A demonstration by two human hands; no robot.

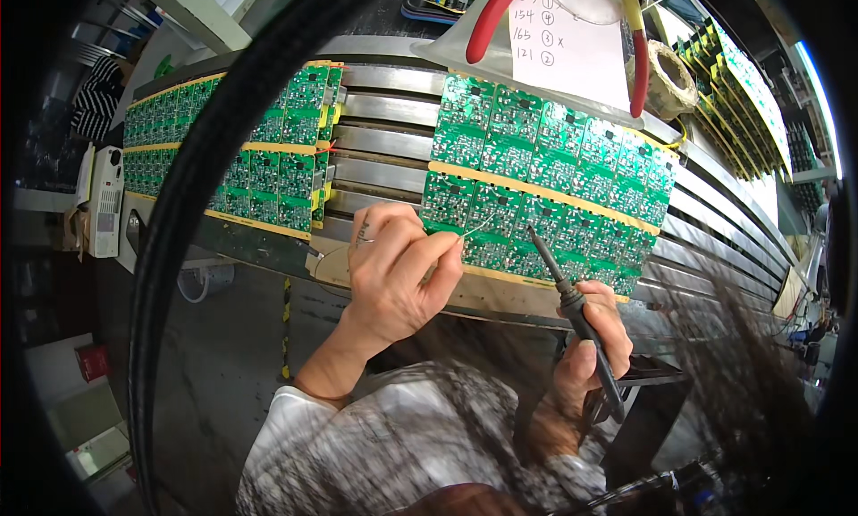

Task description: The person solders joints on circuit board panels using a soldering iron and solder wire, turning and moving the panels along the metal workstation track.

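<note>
A large green circuit board panel [545, 132] with rows of small boards lies on the metal slats in front of me. My right hand [596, 342] grips a black soldering iron [581, 315], its dark tip over the lower row of the panel. Between thumb and forefinger, my left hand [399, 270] pinches a thin, pale solder wire [480, 225] that reaches over the same row, left of the iron's tip. Whether the tip touches the board I cannot tell. Further left, another stack of green panels [295, 172] rests on the slats, with a red wire beside it.
Behind the panel lie pliers with red handles [487, 20], a handwritten sheet [572, 51] and a roll of tape [670, 78]. More boards [728, 105] lean upright at the far right. A thick black cable [192, 150] crosses the left side. A white box-shaped device [108, 199] stands there.
</note>
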